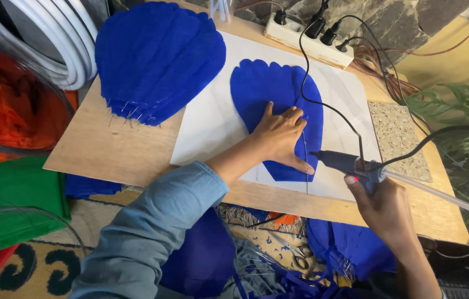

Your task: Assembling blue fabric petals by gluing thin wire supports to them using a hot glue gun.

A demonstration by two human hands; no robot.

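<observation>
In the middle of the frame, the left hand lies flat with its fingers spread wide, pressing on a blue petal shape. The petal lies on a white sheet on the wooden bench. A thin wire runs down the petal by the fingertips. At the lower right, the right hand is closed around a glue gun, whose tip points at the wire. A stack of blue petals sits at the upper left. A white power strip is at the top.
</observation>
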